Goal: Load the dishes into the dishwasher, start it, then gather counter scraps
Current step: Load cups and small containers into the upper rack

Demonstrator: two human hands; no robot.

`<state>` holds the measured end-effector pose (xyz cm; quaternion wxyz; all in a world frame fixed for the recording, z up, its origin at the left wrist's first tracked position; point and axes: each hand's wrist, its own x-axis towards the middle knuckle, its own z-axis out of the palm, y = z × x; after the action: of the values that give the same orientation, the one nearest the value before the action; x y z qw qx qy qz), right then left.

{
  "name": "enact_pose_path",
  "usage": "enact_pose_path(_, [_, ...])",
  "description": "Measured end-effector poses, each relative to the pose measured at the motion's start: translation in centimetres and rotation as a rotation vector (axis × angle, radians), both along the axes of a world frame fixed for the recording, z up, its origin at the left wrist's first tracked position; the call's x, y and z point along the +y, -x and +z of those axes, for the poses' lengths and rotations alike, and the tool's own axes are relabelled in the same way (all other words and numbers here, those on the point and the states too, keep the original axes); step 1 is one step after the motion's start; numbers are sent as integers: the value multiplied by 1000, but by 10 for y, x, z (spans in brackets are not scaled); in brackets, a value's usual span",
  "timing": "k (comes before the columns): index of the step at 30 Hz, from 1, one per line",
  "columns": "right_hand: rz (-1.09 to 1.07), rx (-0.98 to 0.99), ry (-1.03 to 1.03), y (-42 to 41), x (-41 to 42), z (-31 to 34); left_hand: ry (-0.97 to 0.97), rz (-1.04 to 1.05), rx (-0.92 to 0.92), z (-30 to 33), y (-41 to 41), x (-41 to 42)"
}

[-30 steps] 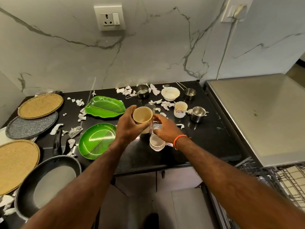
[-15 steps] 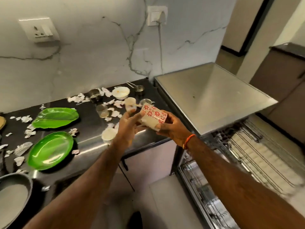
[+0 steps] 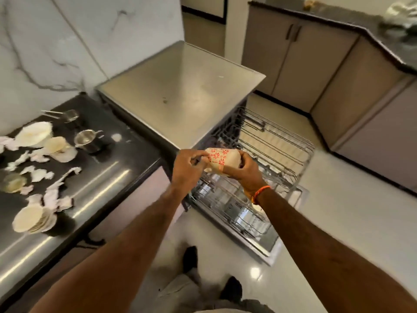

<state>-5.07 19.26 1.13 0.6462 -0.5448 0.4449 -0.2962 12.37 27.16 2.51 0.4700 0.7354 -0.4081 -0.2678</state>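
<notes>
I have both hands on the cup [image 3: 222, 160], which lies on its side in the air above the near corner of the pulled-out dishwasher rack [image 3: 266, 154]. My right hand [image 3: 244, 175] is the main grip: its fingers curl under and around the cup's pale lower end, with the thumb over the top. My left hand [image 3: 188, 171] is curled too, its fingertips pinching the cup's end with the red flower pattern. An orange band [image 3: 259, 194] sits on my right wrist.

Directly below the cup I see the wire racks of the open dishwasher [image 3: 237, 211], the upper one drawn out over the lowered door. The racks are blurred, and I cannot tell what, if anything, sits in them. The dishwasher's flat steel top [image 3: 180, 91] lies just behind my hands.

To my left is the dark table [image 3: 108, 168], well apart from the cup. On it I can make out a stack of small pale saucers [image 3: 31, 219] near the front edge, torn paper scraps [image 3: 56, 188] scattered across the middle, a steel mug [image 3: 86, 140] further back, a white bowl [image 3: 33, 134] beside a pale cup [image 3: 56, 144], and a small steel pot with a long handle [image 3: 67, 115] by the marble wall [image 3: 67, 37].

Beyond the dishwasher stand grey cabinets [image 3: 316, 71] under another dark top.
</notes>
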Motion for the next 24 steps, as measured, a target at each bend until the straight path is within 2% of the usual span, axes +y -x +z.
enact_pose_path(5, [-282, 143, -13, 38, -9, -35, -225, -286, 44, -39, 45, -60])
enact_pose_path(7, [-354, 184, -55, 47, -17, -56, -339, -376, 116, -51, 57, -80])
enact_pose_path(11, [-375, 240, -161, 55, -34, -92, -524, -474, 297, -80, 63, -110])
enact_pose_path(15, [-342, 299, -252, 54, -48, -137, -601, -544, 452, -130, 55, -133])
enact_pose_path(20, [-317, 462, -289, 40, -57, -194, -704, -584, 364, -205, 43, -151])
enact_pose_path(24, [-222, 596, -296, 28, -65, -223, -743, -613, 196, -240, 34, -165])
